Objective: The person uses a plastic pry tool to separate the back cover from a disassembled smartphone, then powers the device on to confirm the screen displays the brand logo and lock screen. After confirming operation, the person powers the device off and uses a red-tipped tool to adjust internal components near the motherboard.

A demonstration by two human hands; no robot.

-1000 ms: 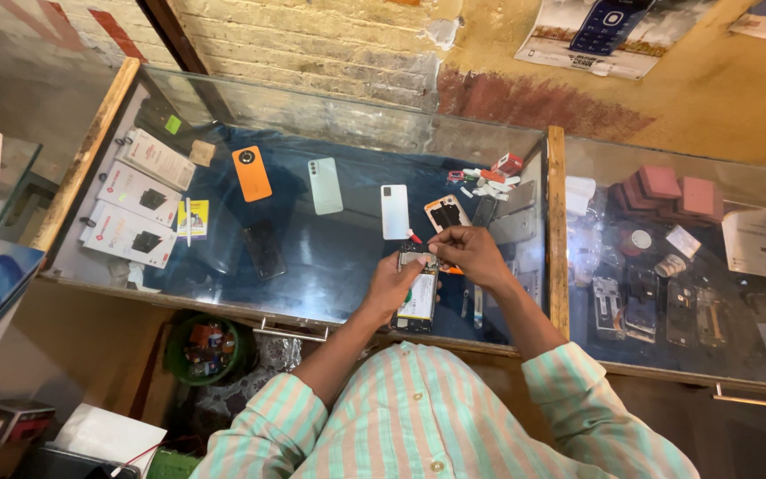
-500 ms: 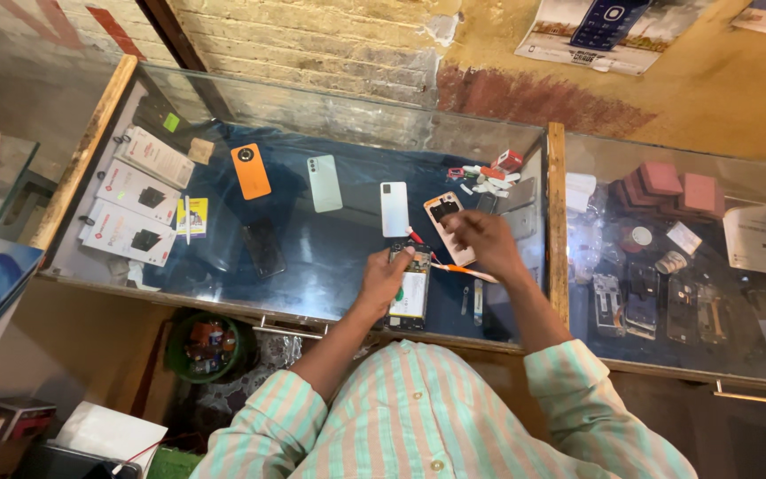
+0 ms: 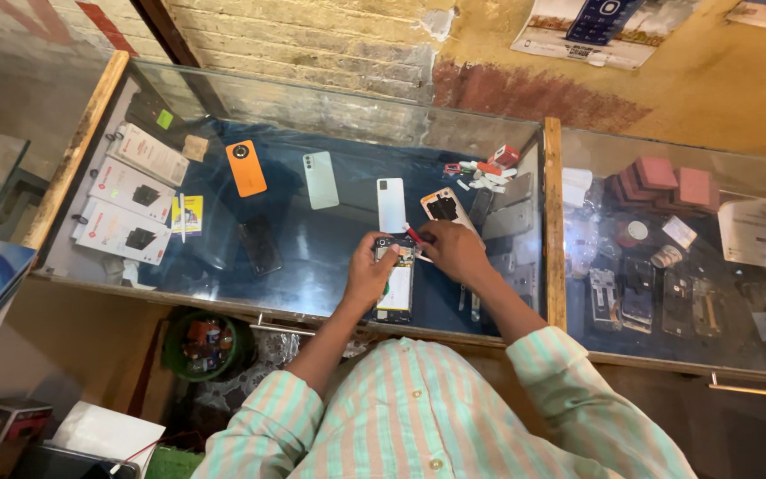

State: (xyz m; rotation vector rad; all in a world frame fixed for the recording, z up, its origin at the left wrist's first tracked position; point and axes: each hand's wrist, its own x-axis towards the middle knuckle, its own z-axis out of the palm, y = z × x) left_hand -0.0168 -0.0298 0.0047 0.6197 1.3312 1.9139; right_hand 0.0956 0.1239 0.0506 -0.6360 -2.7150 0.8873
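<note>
An opened phone (image 3: 396, 288) with its back off lies on the glass counter top (image 3: 312, 257), battery and board showing. My left hand (image 3: 367, 277) rests on the phone's left edge and steadies it. My right hand (image 3: 454, 250) is closed around a red-handled tool (image 3: 412, 234), whose tip sits at the phone's upper end. A loose phone back cover (image 3: 443, 209) lies just above my right hand.
An orange phone (image 3: 246, 168), a pale green phone (image 3: 320, 179) and a white phone (image 3: 391, 205) lie on the glass. Boxes (image 3: 126, 191) sit at the left. Small parts (image 3: 485, 170) are scattered near the wooden divider (image 3: 553, 222). Pink blocks and several phone frames fill the right case.
My right hand has shifted slightly left and down toward the top of the opened phone. My left hand has stayed on the phone.
</note>
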